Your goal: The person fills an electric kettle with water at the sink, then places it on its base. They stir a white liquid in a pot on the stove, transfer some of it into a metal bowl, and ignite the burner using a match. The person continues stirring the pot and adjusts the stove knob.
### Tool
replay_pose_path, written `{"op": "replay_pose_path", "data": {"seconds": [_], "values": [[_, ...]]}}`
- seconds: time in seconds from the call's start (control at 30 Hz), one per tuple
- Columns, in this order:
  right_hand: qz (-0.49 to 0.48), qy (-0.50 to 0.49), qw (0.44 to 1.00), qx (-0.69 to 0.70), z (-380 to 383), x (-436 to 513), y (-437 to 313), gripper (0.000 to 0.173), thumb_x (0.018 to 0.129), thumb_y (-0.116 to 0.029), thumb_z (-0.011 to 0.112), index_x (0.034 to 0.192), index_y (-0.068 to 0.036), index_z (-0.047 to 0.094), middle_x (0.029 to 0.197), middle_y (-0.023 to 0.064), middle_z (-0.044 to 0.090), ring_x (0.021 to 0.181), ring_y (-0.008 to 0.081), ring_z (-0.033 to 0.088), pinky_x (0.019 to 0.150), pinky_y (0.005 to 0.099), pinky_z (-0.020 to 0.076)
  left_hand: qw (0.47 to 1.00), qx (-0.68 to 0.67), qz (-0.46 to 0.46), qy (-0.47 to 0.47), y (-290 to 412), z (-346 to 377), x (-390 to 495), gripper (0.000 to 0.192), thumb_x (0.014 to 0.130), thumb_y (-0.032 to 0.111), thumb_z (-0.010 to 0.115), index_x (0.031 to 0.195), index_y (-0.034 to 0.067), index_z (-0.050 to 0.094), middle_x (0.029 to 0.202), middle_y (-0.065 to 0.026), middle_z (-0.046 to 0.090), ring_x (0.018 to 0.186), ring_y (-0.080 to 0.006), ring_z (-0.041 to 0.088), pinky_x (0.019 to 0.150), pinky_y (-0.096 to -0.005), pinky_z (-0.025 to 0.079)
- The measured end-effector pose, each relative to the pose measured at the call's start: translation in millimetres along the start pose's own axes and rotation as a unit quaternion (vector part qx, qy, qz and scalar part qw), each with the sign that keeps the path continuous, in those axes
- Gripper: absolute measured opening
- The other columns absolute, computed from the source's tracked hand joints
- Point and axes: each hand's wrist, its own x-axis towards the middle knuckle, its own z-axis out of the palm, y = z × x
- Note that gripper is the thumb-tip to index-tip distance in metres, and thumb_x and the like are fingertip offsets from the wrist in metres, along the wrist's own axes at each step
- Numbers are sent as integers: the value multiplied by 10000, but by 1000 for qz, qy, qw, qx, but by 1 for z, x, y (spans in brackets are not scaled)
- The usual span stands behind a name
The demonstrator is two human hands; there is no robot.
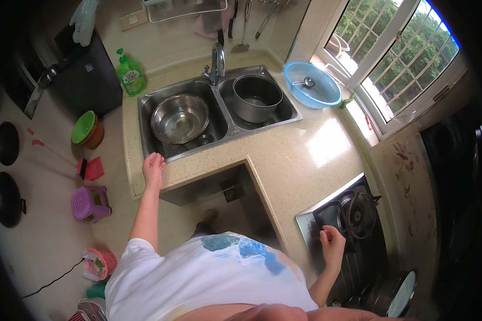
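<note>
My left hand [154,168] is over the front left corner of the steel double sink [221,140], its fingers loosely curled with nothing seen in them. In the sink's left basin sits a stainless steel bowl [180,118], which looks to have some water in it. A deep grey metal pot [257,109] stands in the right basin. The chrome faucet [217,64] rises behind the divider between the basins. My right hand [332,242] hovers above the front of the gas stove [349,252], thumb and bent fingers slightly apart, holding nothing visible.
A blue plastic basket [312,86] with a ladle [308,82] stands right of the sink, by the barred window. Green dish soap [131,76] stands at the left. A purple stool [90,204] and a pink bin [100,263] are on the floor. A lidded pan [385,295] sits lower right.
</note>
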Motion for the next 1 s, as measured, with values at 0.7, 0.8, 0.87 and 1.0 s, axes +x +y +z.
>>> {"op": "replay_pose_path", "data": {"seconds": [0.7,0.8,0.87,1.0], "values": [[153,15,988,1,106,1,-73,140,810,-10,634,945,24,650,726,90,651,638,116,614,570,248,492,963,217,108,121,-7,69,187,150,711,76,646,807,-31,604,792,-120,667,674,-199,610,645,-346,459],[149,22,989,8,112,0,-71,139,809,-9,634,942,25,650,727,91,652,634,118,614,570,249,492,924,340,146,99,22,80,183,147,669,93,651,660,-14,550,615,-101,605,582,-218,581,590,-355,437],[151,28,988,15,114,-1,-70,138,808,-9,635,940,26,651,726,92,653,631,120,615,570,250,492,896,393,179,105,32,88,181,204,646,124,653,625,2,491,569,-125,542,537,-286,542,554,-378,422],[164,35,986,16,117,-4,-70,135,808,-10,635,937,26,652,721,92,652,625,120,614,570,249,493,875,426,208,93,45,96,178,208,639,136,639,617,9,475,569,-143,521,541,-328,527,546,-397,419]]}}
